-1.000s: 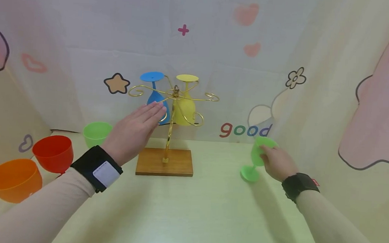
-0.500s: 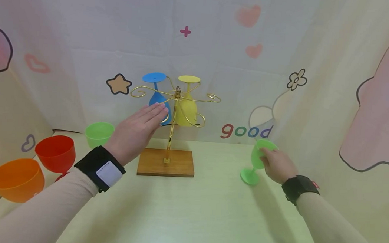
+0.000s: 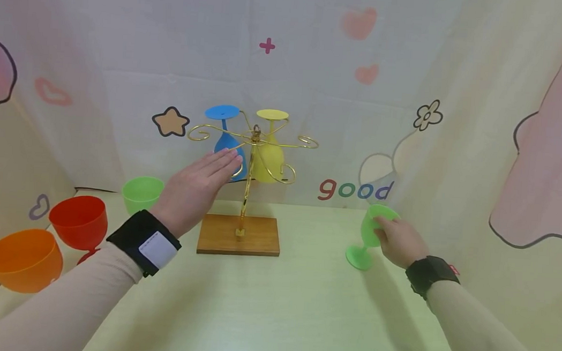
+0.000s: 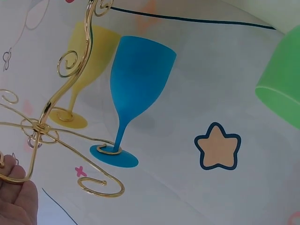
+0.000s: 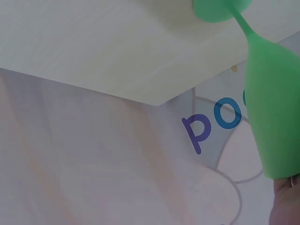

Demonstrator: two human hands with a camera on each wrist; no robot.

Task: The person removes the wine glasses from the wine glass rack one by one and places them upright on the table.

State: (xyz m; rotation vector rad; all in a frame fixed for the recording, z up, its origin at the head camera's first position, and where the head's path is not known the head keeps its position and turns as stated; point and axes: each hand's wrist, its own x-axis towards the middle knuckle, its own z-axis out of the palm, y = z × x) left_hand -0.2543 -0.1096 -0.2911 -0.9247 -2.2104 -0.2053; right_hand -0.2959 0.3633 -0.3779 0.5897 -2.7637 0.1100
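Observation:
My right hand (image 3: 401, 242) pinches the bowl of a green plastic goblet (image 3: 371, 229) near its rim, at the right of the head view. The goblet leans slightly, its foot close over the table. In the right wrist view the goblet (image 5: 276, 103) appears upside down, with my fingertips at the rim. My left hand (image 3: 193, 191), fingers straight and together, reaches to a curled arm of the gold goblet rack (image 3: 247, 184); that hook crosses the fingers in the left wrist view. A blue goblet (image 4: 140, 75) and a yellow goblet (image 3: 269, 156) hang upside down from the rack.
At the left stand an orange goblet (image 3: 24, 262), a red goblet (image 3: 79, 222) and another green goblet (image 3: 142, 191), partly hidden by my left arm. The rack's wooden base (image 3: 258, 238) sits on the pale table (image 3: 273, 309). A printed curtain (image 3: 307, 64) hangs behind.
My right hand has lowered the green goblet slightly, and its foot now shows a little lower on the table. The left hand keeps its place at the rack.

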